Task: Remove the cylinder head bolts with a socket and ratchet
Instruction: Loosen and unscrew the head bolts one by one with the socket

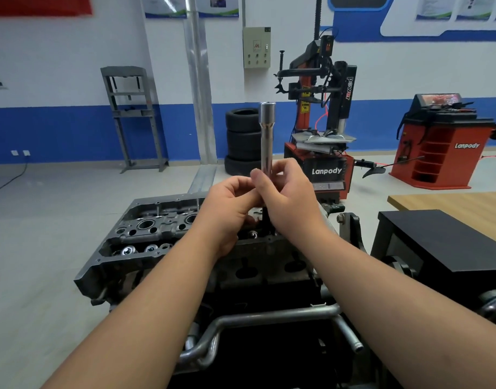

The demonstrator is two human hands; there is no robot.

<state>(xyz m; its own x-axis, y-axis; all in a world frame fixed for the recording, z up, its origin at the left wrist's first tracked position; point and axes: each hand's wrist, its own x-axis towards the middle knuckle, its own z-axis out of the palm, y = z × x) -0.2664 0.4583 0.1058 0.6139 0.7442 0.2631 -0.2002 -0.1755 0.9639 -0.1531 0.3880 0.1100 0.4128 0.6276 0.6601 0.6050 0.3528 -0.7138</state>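
both hands are up over the cylinder head [145, 234], left hand [227, 203] and right hand [286, 197] both pinched around the bottom of a long socket [266, 136] that's standing upright. can't make out any bolts from here, hands cover that spot.

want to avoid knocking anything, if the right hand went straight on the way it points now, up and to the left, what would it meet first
The right hand would meet the left hand almost at once: both hands grip the lower end of the upright long socket, fingers nearly touching. Whether they already touch cannot be told. Past them, the way looks free as far as the picture shows.
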